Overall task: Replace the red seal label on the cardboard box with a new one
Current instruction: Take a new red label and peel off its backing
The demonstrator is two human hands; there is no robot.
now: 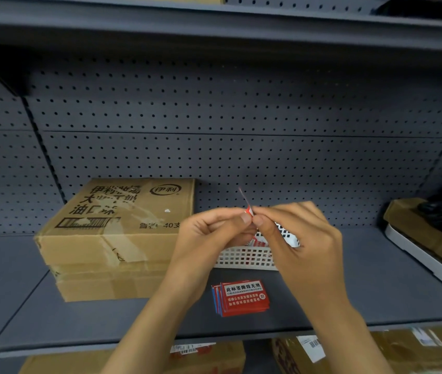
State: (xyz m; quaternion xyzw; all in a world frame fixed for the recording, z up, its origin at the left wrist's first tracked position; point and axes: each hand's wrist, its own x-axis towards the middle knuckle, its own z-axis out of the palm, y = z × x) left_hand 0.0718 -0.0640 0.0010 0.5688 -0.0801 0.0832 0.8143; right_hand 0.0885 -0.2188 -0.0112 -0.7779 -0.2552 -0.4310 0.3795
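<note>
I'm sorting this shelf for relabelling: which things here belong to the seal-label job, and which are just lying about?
Belongs to the job:
- cardboard box
- red label, pinched between left hand and right hand
- stack of red labels
- white basket, seemingly holding more labels

Just lying about:
- black items on a tray
- boxes below

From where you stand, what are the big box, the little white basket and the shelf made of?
Box: brown corrugated cardboard, matte, creased, scuffed print. Basket: likely white plastic, with a moulded grid of holes. Shelf: probably painted metal, smooth dark grey, with a perforated back panel.

both hands (252, 238) pinched together, raised
</note>
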